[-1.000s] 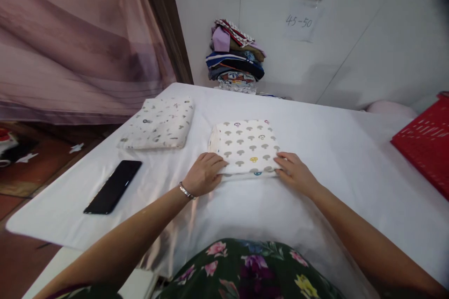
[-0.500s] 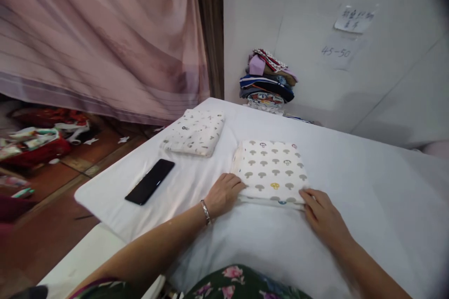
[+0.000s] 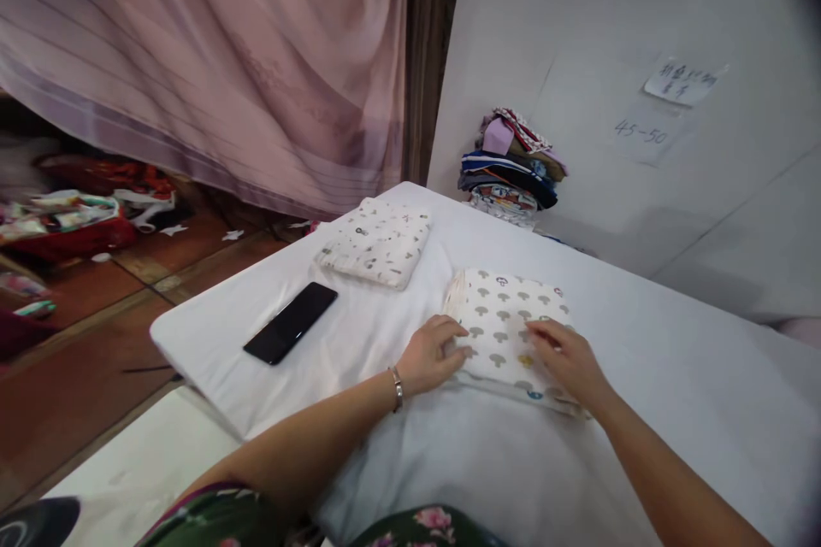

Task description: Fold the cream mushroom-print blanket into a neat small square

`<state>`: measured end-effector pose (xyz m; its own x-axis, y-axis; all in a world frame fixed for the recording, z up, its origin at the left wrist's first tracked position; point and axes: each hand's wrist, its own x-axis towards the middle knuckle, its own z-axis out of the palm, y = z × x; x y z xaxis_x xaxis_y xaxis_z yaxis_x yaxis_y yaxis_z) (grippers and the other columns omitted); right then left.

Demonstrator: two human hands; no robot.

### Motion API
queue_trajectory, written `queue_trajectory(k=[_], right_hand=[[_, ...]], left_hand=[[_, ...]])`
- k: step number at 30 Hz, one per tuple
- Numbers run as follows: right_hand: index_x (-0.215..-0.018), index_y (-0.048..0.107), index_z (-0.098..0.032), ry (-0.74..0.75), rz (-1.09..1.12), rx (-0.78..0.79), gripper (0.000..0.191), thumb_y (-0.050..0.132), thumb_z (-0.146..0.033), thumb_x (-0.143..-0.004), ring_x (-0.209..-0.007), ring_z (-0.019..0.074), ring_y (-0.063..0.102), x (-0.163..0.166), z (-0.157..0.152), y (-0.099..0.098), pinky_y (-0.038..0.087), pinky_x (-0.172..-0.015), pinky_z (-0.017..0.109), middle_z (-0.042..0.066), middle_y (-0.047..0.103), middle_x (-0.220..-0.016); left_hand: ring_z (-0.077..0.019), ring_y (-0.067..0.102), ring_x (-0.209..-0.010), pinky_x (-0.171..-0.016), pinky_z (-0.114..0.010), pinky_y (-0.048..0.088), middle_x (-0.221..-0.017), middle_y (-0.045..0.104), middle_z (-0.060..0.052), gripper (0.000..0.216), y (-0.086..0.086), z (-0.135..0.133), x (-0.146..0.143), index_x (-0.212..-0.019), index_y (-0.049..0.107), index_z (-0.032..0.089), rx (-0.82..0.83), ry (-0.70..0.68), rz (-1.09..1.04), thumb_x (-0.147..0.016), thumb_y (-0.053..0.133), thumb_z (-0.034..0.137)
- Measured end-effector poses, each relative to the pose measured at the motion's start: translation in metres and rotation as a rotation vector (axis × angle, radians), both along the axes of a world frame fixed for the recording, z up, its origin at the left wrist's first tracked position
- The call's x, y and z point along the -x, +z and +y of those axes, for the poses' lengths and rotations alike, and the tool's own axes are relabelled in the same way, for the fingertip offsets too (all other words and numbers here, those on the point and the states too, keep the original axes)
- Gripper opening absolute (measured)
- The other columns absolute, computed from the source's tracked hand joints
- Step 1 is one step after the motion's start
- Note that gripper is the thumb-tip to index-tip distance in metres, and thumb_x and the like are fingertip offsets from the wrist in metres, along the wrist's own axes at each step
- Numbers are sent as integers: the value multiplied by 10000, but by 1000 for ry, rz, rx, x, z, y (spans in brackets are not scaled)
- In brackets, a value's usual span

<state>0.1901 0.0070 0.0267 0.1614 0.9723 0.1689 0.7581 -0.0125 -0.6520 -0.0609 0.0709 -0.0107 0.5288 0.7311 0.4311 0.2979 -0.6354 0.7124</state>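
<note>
A folded white cloth (image 3: pixel 504 316) printed with grey mushrooms, plus a few coloured ones, lies flat in front of me. At its left side, my left hand (image 3: pixel 436 355) rests with thumb and fingers apart, fingertips on the cloth. My right hand (image 3: pixel 569 363) reaches over the cloth's right part, its loosely bent fingertips at the printed surface, gripping nothing that I can see. Farther left lies another folded cloth (image 3: pixel 381 244), cream with small scattered prints. A black phone (image 3: pixel 292 323) lies nearer to me, left of my left hand.
The white-covered table (image 3: pixel 680 385) runs along a pale wall (image 3: pixel 577 26). Folded clothes (image 3: pixel 513 167) are stacked beyond its far edge. A pink curtain (image 3: pixel 275 60) hangs at the back left. On the tiled floor stands a red box (image 3: pixel 96 238) of assorted items.
My right hand has left the cloth's front right corner and moved up onto its top. My left hand's fingers have spread. The view has turned a little to the left.
</note>
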Motion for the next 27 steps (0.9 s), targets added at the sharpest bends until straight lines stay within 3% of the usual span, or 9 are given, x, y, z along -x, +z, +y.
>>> queue_trajectory(k=[4,9,14,20,24,27], right_hand=[[-832,635,-180,-10,59,157,255,472,-373,-797,-517,122,551,45,76,-1,417,-540,225,-2,612,-587],[-693,624,-158,-25,-213,384,381,475,-490,-804,-413,114,510,74,132,1,370,-502,221,5,564,-441],[-456,564,-152,-5,-393,504,454,515,-471,-775,-392,120,499,85,144,6,363,-491,227,36,504,-353],[-546,558,-138,-65,-23,524,184,560,-186,-723,-355,101,485,82,146,-2,349,-411,194,7,524,-382],[-681,544,-144,-76,92,481,119,492,-164,-786,-379,58,491,83,144,-5,339,-388,153,-9,597,-520],[-641,529,-142,-105,113,495,164,492,-186,-794,-327,57,434,88,143,-4,321,-359,160,-19,537,-433]], left_hand=[[-168,531,-842,-767,-313,450,-901,577,-34,204,-7,5,1,-949,591,211,66,140,16,-749,590,254],[-167,535,-870,-788,-306,451,-919,589,-37,214,-13,6,8,-965,591,210,55,70,19,-770,586,297],[-177,528,-890,-821,-332,446,-936,608,-42,236,-16,11,7,-996,588,205,18,-3,4,-771,583,276],[-182,523,-896,-815,-333,448,-935,600,-48,239,-20,13,5,-990,591,197,30,-5,-19,-769,588,287],[-182,527,-878,-802,-330,448,-918,603,-49,257,-19,13,7,-1002,586,189,34,-1,-22,-763,591,282],[-181,526,-871,-794,-324,446,-906,605,-48,260,-17,13,8,-1003,586,182,47,-7,-8,-762,590,280]])
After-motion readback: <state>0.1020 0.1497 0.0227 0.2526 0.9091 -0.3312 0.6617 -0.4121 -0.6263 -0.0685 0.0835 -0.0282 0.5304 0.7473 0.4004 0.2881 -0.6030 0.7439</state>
